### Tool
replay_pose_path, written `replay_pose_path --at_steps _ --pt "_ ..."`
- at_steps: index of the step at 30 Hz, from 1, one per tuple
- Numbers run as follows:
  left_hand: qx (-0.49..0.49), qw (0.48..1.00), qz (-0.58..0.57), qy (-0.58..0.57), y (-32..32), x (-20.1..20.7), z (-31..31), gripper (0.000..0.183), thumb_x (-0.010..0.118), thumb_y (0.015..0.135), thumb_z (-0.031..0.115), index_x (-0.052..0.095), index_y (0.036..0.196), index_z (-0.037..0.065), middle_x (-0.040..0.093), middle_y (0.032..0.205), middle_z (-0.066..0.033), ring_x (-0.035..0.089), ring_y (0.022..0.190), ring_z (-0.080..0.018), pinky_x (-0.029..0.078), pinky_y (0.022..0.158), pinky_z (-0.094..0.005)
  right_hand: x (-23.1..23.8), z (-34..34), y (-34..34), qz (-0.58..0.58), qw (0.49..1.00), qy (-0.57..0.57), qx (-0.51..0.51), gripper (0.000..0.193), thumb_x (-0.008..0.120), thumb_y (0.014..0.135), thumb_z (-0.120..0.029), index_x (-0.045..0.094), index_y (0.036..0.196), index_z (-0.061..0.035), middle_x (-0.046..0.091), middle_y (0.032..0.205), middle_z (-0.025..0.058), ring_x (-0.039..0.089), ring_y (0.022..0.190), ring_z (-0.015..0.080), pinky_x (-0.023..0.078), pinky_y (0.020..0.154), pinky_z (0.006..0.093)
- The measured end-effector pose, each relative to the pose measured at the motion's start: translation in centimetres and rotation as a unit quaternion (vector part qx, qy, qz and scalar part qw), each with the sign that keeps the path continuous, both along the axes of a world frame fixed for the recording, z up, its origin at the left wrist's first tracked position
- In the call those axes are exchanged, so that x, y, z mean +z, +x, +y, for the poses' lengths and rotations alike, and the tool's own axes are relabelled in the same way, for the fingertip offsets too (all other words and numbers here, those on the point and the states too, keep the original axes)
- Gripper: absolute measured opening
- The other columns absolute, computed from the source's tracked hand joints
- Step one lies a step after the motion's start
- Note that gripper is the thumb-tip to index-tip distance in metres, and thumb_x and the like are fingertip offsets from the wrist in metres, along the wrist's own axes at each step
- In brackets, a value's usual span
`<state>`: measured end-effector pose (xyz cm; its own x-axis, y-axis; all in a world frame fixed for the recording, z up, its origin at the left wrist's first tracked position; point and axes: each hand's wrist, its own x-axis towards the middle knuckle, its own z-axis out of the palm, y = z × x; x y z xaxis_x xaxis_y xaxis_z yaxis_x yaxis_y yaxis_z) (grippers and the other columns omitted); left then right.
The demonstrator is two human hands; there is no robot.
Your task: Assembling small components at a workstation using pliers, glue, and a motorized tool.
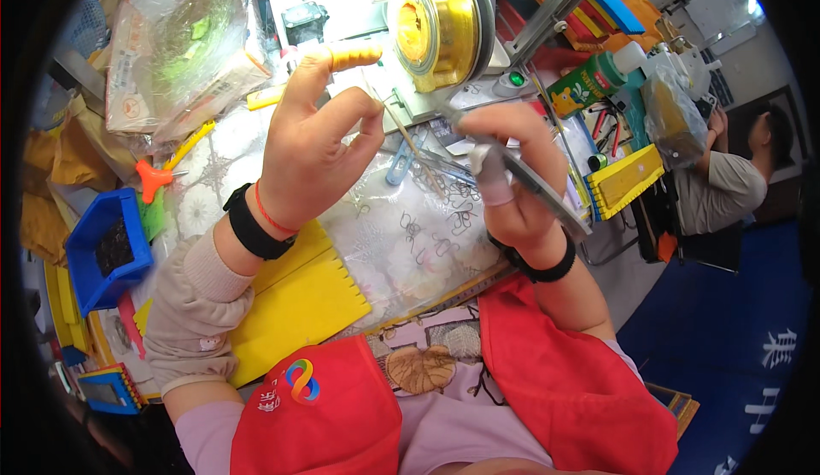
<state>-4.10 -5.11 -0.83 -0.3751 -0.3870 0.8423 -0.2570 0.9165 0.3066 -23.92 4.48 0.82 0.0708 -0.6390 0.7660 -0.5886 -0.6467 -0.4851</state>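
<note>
My left hand (pixel 318 133) is raised over the table, its index finger stretched out in a yellow wrapping and its other visible digit bent inward. What it holds, if anything, is too fine to make out. In my right hand (pixel 523 163), fingers are wrapped round a long grey metal hand tool (pixel 547 191); white tape covers a digit. Between the hands, a thin pointed stick (pixel 397 125) runs across the tabletop, beside a small blue plastic piece (pixel 399 164). Small dark wire-like curls (pixel 414 231) are scattered below on the patterned cloth (pixel 376 249).
A yellow line spool (pixel 436 26) stands at the back, near a green bottle (pixel 589 82). At left are a plastic-wrapped box (pixel 137 73), an orange-handled tool (pixel 154 180) and a blue bin (pixel 85 244). Yellow sheets (pixel 299 304) lie in front. Another person (pixel 722 180) sits at right.
</note>
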Motion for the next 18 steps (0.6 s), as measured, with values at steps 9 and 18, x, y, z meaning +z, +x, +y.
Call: replay_pose_path --at_steps 9,18 --pt "0.168 0.973 -0.097 -0.123 0.0 2.8 -0.8 0.011 0.073 0.073 0.011 0.066 0.080 0.014 0.060 0.091 -0.0117 0.053 0.083 -0.0282 0.041 0.072 -0.0358 -2.1 -1.2 -2.3 0.295 0.955 -0.008 0.014 0.021 0.061 0.078 -0.007 0.064 0.098 -0.0113 0.062 0.092 0.0040 0.059 0.092 0.0234 0.045 0.082 0.0369" --pt "0.138 0.972 -0.153 0.115 -4.0 3.9 -2.6 0.013 0.063 0.089 0.024 0.066 0.093 0.012 0.059 0.062 -0.0129 0.057 0.054 -0.0292 0.046 0.056 -0.0381 0.9 -11.6 -9.0 -0.065 0.967 0.224 0.100 0.026 0.066 0.083 -0.010 0.068 0.106 0.0003 0.062 0.106 0.0076 0.060 0.090 0.0149 0.048 0.082 0.0278"
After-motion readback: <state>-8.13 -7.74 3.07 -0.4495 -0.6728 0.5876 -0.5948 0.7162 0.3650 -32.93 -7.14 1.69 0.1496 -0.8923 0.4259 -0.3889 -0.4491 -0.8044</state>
